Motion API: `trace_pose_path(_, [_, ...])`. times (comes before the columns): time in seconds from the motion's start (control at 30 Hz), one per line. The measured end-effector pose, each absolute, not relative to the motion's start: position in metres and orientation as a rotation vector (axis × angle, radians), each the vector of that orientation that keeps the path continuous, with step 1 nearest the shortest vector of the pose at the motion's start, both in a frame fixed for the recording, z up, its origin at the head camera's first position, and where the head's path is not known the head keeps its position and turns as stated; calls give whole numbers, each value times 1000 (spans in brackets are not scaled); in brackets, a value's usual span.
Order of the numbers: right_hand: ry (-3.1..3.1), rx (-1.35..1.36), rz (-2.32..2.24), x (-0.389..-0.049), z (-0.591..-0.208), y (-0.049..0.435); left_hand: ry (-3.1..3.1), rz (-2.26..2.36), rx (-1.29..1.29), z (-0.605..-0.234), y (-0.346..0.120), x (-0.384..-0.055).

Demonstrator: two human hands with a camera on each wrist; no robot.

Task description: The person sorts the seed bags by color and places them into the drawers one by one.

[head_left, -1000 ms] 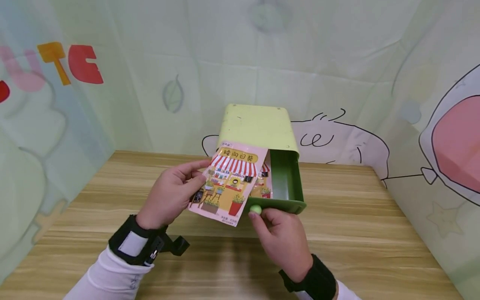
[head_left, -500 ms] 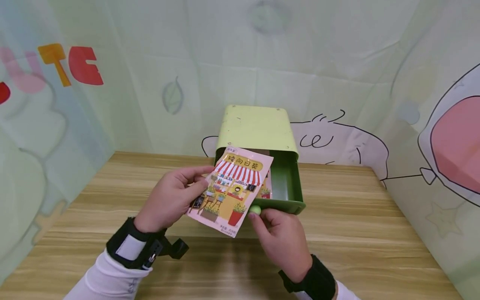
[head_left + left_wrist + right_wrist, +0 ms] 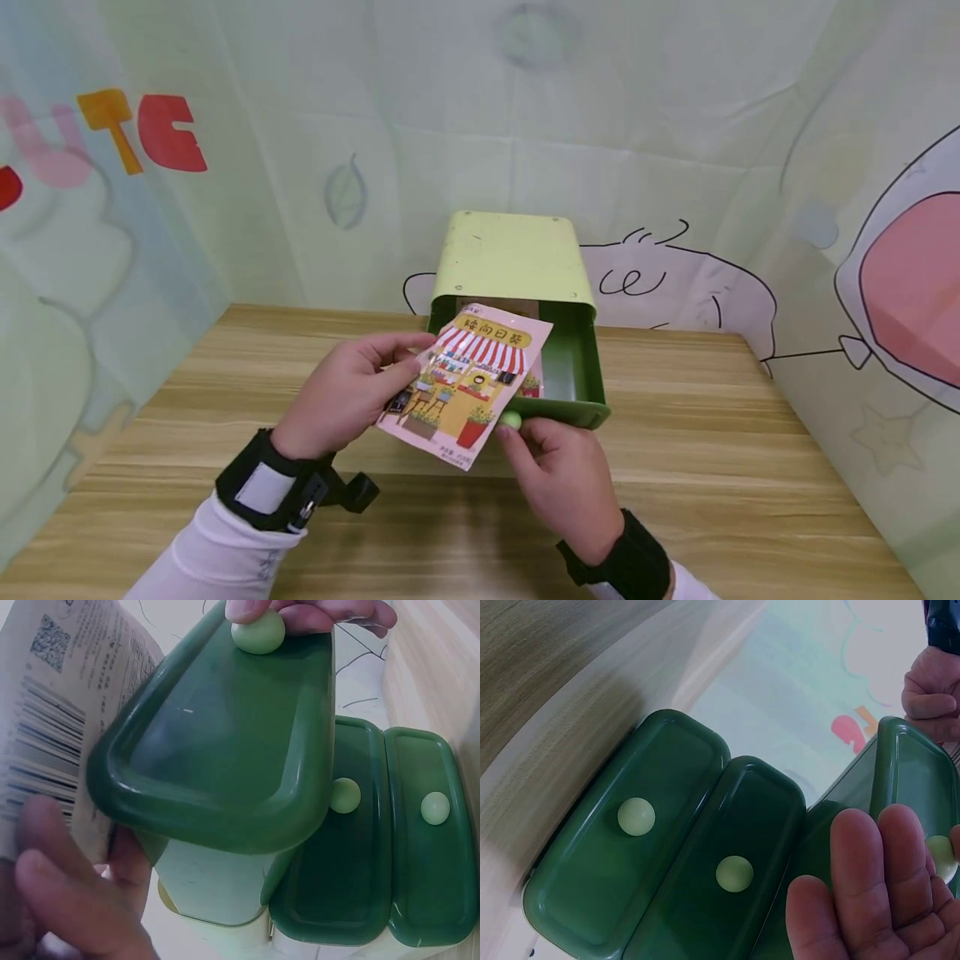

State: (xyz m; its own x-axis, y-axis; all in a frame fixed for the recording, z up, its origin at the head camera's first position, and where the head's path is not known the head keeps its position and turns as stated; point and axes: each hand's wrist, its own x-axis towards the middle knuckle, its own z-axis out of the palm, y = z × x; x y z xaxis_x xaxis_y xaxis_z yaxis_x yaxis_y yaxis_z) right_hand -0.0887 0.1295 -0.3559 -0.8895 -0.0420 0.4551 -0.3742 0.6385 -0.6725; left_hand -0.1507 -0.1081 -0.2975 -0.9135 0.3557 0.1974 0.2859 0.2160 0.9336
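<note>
My left hand (image 3: 337, 400) pinches the left side of a pink seed packet (image 3: 468, 383) printed with a striped awning and flower pots. The packet hangs tilted over the left front of an open green drawer (image 3: 573, 358), hiding part of it. Inside the drawer lies another pink packet (image 3: 531, 387), partly covered. With thumb and index finger, my right hand (image 3: 570, 483) pinches the drawer's light green knob (image 3: 511, 419). In the left wrist view, the barcode on the held packet's back (image 3: 49, 727) faces the camera.
A pale yellow-green cabinet (image 3: 513, 254) stands on the wooden table (image 3: 712, 467) near the back cloth. Below the pulled-out drawer are two shut green drawers, a middle one (image 3: 705, 907) and a lowest one (image 3: 592, 885), each with a round knob.
The held packet has shifted slightly toward me and to the right, uncovering more of the drawer's back. My left hand moved slightly with it. My right hand stays on the knob.
</note>
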Motion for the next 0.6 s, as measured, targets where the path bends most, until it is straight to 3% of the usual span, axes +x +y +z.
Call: trace_pose_path(0.6, [-2445,332,1092,-89,-356,131,2572,1712,641,-291,-98,-166])
